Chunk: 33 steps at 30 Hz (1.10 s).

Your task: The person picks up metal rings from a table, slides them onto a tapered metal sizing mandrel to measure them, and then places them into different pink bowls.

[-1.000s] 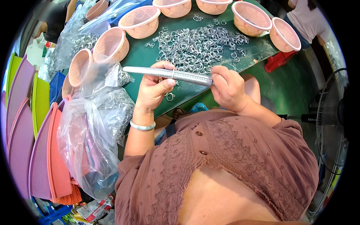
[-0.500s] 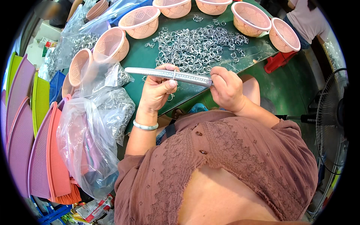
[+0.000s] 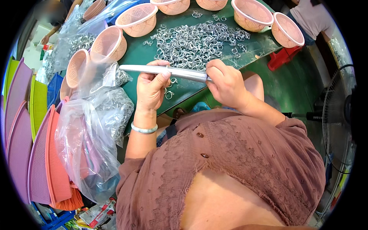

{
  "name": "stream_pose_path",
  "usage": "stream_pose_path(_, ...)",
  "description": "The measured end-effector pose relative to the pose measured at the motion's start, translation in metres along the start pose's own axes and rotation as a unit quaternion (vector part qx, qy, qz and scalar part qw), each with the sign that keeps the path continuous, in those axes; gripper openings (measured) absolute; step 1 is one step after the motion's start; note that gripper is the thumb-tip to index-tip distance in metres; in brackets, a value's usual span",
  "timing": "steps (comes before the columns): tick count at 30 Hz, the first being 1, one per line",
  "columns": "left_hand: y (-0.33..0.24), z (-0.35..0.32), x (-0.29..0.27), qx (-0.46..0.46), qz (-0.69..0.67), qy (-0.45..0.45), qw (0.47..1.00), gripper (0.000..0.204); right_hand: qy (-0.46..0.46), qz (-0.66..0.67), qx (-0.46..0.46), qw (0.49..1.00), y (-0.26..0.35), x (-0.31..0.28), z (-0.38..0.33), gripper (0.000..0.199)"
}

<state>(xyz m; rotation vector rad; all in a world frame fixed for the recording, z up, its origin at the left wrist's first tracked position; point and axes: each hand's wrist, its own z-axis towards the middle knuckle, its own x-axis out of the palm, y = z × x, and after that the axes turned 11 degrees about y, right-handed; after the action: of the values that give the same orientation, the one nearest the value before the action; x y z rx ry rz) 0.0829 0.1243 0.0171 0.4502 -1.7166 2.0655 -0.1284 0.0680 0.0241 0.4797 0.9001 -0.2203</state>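
Observation:
My right hand (image 3: 229,85) is closed around the thick end of a silver ring mandrel (image 3: 188,74), held nearly level above the near table edge. Its thin end points left, past my left hand (image 3: 150,90). Thumb and fingers of that hand are pinched at a small ring (image 3: 168,69) around the mandrel, mostly hidden by the fingertips. Just beyond, a wide pile of silver rings (image 3: 191,44) covers part of the green table (image 3: 142,53). Several loose rings (image 3: 169,93) lie by the table edge, beside my left hand.
Pink oval baskets (image 3: 136,21) stand in an arc around the pile. Clear plastic bags of rings (image 3: 115,105) and stacked colored baskets (image 3: 40,153) are at my left. A red stool (image 3: 281,57) and a fan (image 3: 339,115) stand right. A person's hand (image 3: 45,39) shows far left.
The mandrel has turned, so its marked scale no longer faces up. Both hands and the mandrel appear slightly farther left and up. Another person's hand has come into view at the far left.

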Motion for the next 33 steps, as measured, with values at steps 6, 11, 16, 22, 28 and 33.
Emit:
stream_pose_path(6, -0.032, 0.005, -0.043, 0.1, -0.132, -0.123, 0.978, 0.01, 0.055, 0.093, 0.065, 0.992, -0.014, -0.021, -0.01, 0.017)
stream_pose_path(11, -0.038, -0.003, -0.051, 0.037, -0.145, -0.167, 0.975, 0.014, 0.082, 0.299, 0.192, 0.931, -0.035, -0.023, -0.03, 0.015)
stream_pose_path(16, -0.039, -0.009, -0.034, -0.06, 0.01, -0.186, 0.981, 0.015, 0.09, 0.327, 0.238, 0.91, -0.039, -0.022, -0.039, 0.014)
stream_pose_path(22, -0.03, -0.031, -0.025, -0.117, 0.314, -0.121, 0.935, 0.012, 0.094, 0.311, 0.206, 0.923, -0.041, -0.018, -0.041, 0.014)
stream_pose_path(28, -0.009, -0.051, 0.0, -0.149, 0.64, 0.009, 0.754, 0.014, 0.108, 0.301, 0.215, 0.923, -0.038, -0.016, -0.038, 0.014)
stream_pose_path(33, 0.011, -0.051, -0.004, -0.025, 0.675, -0.005, 0.738, 0.009, 0.121, 0.297, 0.22, 0.921, -0.032, -0.019, -0.035, 0.014)
